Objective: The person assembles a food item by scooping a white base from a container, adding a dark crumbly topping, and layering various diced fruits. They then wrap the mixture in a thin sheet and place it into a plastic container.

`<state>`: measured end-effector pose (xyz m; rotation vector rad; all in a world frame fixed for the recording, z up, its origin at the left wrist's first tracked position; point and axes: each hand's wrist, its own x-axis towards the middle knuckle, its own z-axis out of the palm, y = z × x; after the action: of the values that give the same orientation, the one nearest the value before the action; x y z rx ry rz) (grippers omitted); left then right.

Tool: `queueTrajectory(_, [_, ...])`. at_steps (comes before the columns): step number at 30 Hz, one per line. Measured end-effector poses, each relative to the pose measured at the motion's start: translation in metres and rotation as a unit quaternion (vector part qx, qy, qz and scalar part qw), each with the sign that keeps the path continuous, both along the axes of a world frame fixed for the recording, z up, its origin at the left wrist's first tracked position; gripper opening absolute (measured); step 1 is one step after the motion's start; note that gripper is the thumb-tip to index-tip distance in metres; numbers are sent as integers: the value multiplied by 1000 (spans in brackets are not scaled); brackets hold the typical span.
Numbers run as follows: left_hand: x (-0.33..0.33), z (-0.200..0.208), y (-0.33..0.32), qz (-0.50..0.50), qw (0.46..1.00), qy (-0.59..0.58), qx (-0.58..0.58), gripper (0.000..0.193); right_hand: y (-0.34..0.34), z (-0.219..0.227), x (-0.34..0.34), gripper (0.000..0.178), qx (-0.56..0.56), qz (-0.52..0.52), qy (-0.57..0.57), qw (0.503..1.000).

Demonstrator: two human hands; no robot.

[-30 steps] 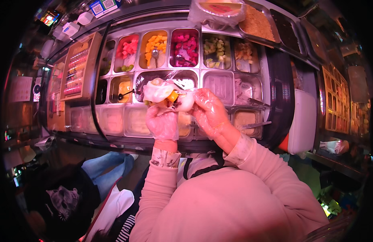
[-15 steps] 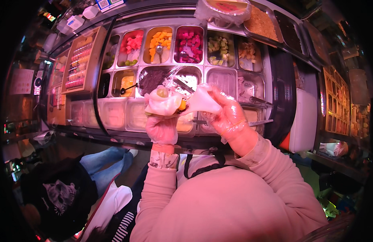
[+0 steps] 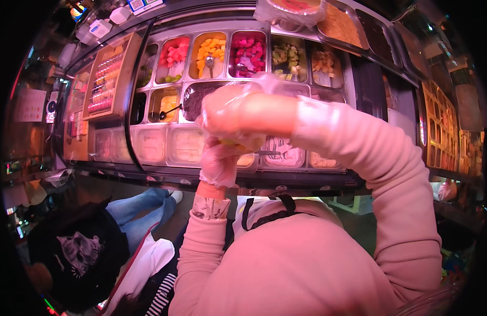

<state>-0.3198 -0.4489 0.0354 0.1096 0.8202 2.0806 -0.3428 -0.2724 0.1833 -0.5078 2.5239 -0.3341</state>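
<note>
My left hand (image 3: pixel 218 166), in a clear plastic glove, is closed round the underside of a filled white dough sheet (image 3: pixel 252 141). Only a sliver of that sheet, with some yellow at its edge, shows beneath my right hand. My right hand (image 3: pixel 227 109), gloved too and smeared by motion, lies across the top with the back of the hand facing up. Its fingers look curled over the sheet, though their tips are hidden. A pale translucent flap (image 3: pixel 268 82) sticks up behind the right wrist; whether it is glove or sheet I cannot tell.
Pans of red fruit cubes (image 3: pixel 176 55), mango cubes (image 3: pixel 210 48), purple-pink cubes (image 3: pixel 248 55) and dark paste (image 3: pixel 193 100) stand beyond my hands. Lidded tubs (image 3: pixel 185 145) line the front. A tray of crumbs (image 3: pixel 339 26) sits at back right. Another person (image 3: pixel 77 253) is at lower left.
My right hand has swung left and over the left hand, its forearm now crossing the pans. The white sheet, stretched between both hands before, is mostly covered. The left hand stays nearly in place.
</note>
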Motion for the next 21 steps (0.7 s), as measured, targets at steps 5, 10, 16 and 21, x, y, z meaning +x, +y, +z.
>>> queueTrajectory(5, [13, -2, 12, 7, 984, -177, 27, 55, -46, 2, 1, 32, 19, -95, 113, 989])
queueTrajectory(10, [-8, 44, 11, -93, 992, -42, -80, 49, 25, -64, 32, 52, -157, -207, 393, 882])
queueTrajectory(16, [-36, 77, 15, -269, 932, 65, -233, 56, -9, -132, 83, 49, -699, -508, -139, 484])
queueTrajectory(21, [-61, 84, 26, -247, 888, 197, -334, 92, -17, -152, 76, 42, -809, -523, -137, 232])
